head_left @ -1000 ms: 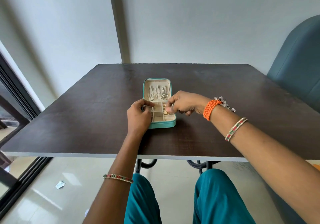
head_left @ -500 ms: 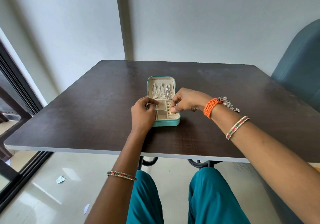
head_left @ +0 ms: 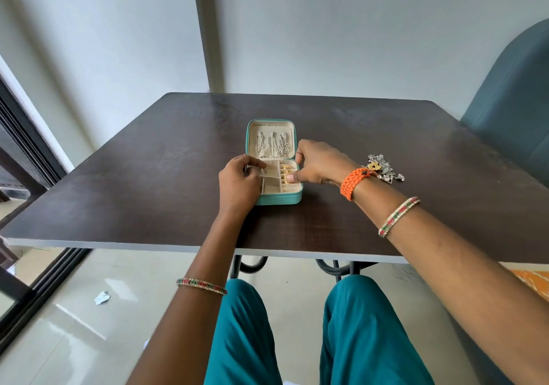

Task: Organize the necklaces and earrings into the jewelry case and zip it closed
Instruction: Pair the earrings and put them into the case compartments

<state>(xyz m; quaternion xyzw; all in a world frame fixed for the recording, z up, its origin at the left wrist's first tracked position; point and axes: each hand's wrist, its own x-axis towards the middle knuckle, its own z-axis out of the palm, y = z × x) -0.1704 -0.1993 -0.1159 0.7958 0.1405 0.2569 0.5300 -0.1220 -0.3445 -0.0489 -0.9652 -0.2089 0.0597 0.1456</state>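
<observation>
A small teal jewelry case (head_left: 279, 199) lies open in the middle of the dark table (head_left: 142, 182). Silver necklaces (head_left: 271, 146) hang in its cream lid. Gold earrings (head_left: 283, 172) fill the right column of the divided base. My left hand (head_left: 237, 185) grips the base's left edge, thumb on the rim. My right hand (head_left: 319, 161) is at the right edge with fingers curled, its thumb tip pressing a gold earring into the right column. A loose heap of silver and yellow jewelry (head_left: 384, 167) lies on the table behind my right wrist.
A blue-grey padded chair (head_left: 511, 117) stands at the table's right far corner. A dark door frame (head_left: 26, 158) runs along the left. A scrap of paper (head_left: 102, 297) lies on the tiled floor. My knees are under the table's near edge.
My right hand has shifted slightly toward the hinge, its thumb now down on the earrings in the right column. My left hand has kept its hold on the case.
</observation>
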